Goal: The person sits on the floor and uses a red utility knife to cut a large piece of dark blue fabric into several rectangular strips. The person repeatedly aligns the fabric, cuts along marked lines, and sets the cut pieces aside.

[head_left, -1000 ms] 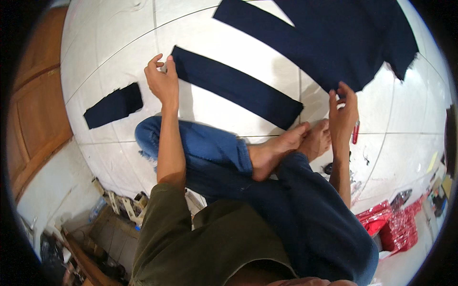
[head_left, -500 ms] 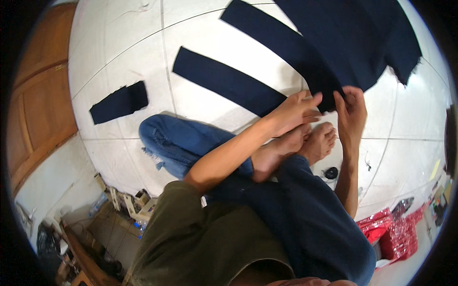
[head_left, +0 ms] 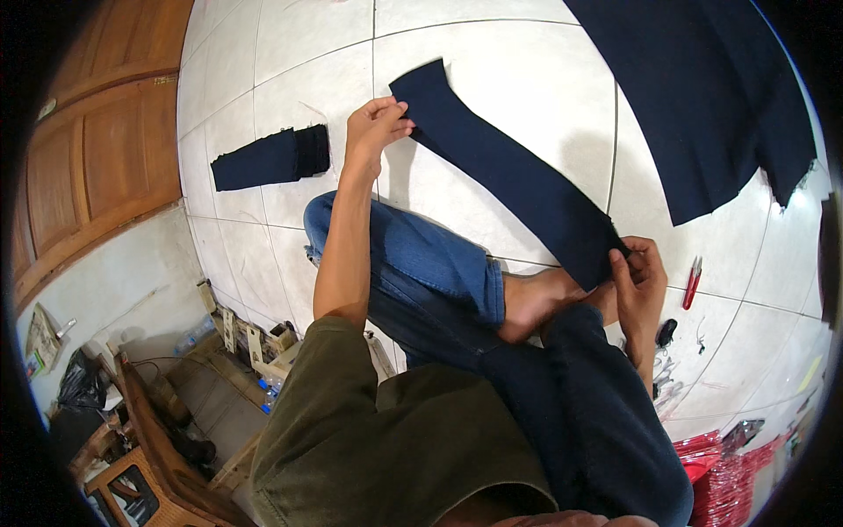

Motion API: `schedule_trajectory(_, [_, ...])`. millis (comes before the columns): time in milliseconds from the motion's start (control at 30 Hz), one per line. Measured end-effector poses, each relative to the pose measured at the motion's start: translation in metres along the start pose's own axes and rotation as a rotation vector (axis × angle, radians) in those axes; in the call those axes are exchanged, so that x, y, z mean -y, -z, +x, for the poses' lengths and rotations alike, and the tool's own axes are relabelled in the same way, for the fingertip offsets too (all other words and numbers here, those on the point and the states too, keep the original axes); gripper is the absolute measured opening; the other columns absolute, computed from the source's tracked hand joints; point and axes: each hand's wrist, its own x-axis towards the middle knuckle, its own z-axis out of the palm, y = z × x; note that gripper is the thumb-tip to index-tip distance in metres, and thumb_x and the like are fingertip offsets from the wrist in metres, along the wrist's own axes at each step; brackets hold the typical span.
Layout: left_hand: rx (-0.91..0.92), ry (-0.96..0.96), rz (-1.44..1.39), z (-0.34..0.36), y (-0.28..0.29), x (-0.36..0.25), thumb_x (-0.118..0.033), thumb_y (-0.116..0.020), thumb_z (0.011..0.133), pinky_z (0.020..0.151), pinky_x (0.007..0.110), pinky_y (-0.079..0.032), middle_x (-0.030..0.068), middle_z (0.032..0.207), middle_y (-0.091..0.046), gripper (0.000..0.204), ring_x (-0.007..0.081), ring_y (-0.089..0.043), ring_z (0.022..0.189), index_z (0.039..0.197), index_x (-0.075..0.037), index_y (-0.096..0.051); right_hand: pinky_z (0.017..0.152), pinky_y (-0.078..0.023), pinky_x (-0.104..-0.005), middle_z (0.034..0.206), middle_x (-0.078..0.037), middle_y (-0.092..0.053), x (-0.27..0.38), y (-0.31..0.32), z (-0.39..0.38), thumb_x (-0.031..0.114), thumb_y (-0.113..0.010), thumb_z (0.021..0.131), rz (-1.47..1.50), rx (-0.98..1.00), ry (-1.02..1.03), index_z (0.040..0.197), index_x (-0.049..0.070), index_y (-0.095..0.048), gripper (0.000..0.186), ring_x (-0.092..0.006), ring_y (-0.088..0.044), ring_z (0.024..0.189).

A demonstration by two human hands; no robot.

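Observation:
A long navy-blue strip of fabric (head_left: pixel 505 162) stretches diagonally between my two hands, over the tiled floor and beside my bent legs. My left hand (head_left: pixel 376 132) pinches its edge near the far left end, and a second edge or fold shows just below those fingertips. At the near right end, by my feet, my right hand (head_left: pixel 641 285) grips the strip's corner between thumb and fingers. Whether the strip is one layer or two, I cannot tell. To the left lies a small stack of dark fabric pieces (head_left: pixel 272 158) with frayed edges.
A large dark fabric piece (head_left: pixel 702 97) spreads at the far right. Red-handled thread snips (head_left: pixel 692 285) and a small black object (head_left: pixel 667 332) lie right of my right hand. Shiny red wrapped bundles (head_left: pixel 724 483) sit at lower right; a wooden door (head_left: pixel 110 145) stands left.
My hands were close together near my feet; my left hand has moved far out to the left. Two separate strips showed before, only one outline now. The snips have come into sight.

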Motion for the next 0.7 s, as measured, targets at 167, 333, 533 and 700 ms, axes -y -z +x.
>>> schedule_trajectory(167, [-0.131,0.077,0.09,-0.008,0.004,0.018,-0.017,-0.071,0.093,0.064,0.028,-0.053,0.011,0.102,-0.071,0.027,0.0178,-0.07,0.074,0.111,0.001,-0.062,0.076,-0.051,-0.0359,0.089,-0.012,-0.074,-0.021,-0.019,0.012,0.017,-0.074,0.093,-0.294,-0.042,-0.045,0.115,0.009,-0.067,0.024,-0.0223,-0.069,0.083])
schedule_trajectory(333, [-0.184,0.051,0.209,-0.008,0.008,0.03,-0.02,-0.072,0.089,0.057,0.026,-0.045,0.009,0.097,-0.07,0.031,0.0141,-0.065,0.067,0.11,0.0,-0.063,0.065,-0.043,-0.0267,0.076,-0.004,-0.065,-0.02,-0.025,0.017,0.011,-0.072,0.096,-0.465,-0.09,0.035,0.112,0.004,-0.066,0.019,-0.0109,-0.057,0.071])
schedule_trajectory(533, [-0.214,0.089,0.095,-0.01,0.01,0.029,-0.02,-0.07,0.088,0.054,0.027,-0.044,0.0094,0.094,-0.067,0.031,0.0137,-0.062,0.062,0.109,0.001,-0.062,0.061,-0.043,-0.0229,0.069,-0.002,-0.064,-0.024,-0.029,0.02,0.009,-0.072,0.096,-0.525,-0.142,0.105,0.112,0.003,-0.066,0.018,-0.0051,-0.054,0.064])
schedule_trajectory(700, [-0.242,0.026,0.192,-0.005,0.004,0.036,-0.022,-0.072,0.088,0.049,0.026,-0.045,0.0052,0.081,-0.064,0.028,0.013,-0.061,0.055,0.103,0.0,-0.064,0.064,-0.048,-0.0267,0.072,-0.003,-0.069,-0.022,-0.031,0.024,0.013,-0.073,0.095,-0.574,-0.175,0.056,0.114,0.007,-0.067,0.021,-0.0092,-0.063,0.065])
